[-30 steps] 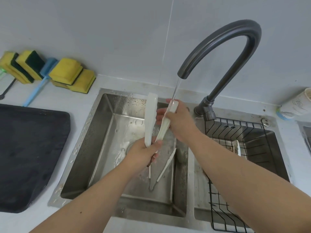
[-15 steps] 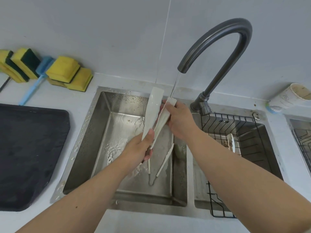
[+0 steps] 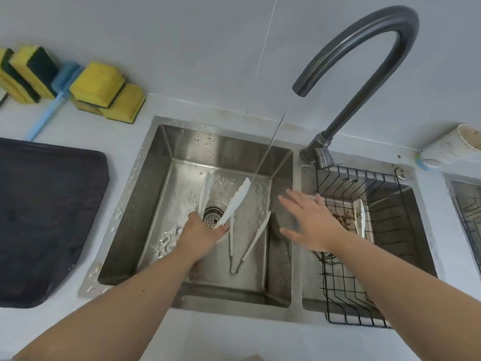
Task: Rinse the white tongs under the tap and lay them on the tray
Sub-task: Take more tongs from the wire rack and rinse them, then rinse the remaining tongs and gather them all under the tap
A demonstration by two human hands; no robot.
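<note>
The white tongs (image 3: 235,201) sit low in the sink (image 3: 221,149), arms spread, one tip under the thin stream from the tap (image 3: 364,48). The left hand (image 3: 203,230) has its grip clamped on their hinge end. At three o'clock the right hand (image 3: 309,220) hovers, fingers apart, holding nothing. At nine o'clock the dark tray (image 3: 46,217) lies on the surface (image 3: 130,334).

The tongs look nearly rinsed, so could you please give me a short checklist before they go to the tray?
1. Left hand grips the tongs: ok.
2. Water stream hits the tongs' tip: ok.
3. Right hand open and off the tongs: ok.
4. Tray bare where visible: ok.
5. Tongs free of residue: cannot tell.
6. Second tongs lie in the sink, unrinsed: not ok.
</note>
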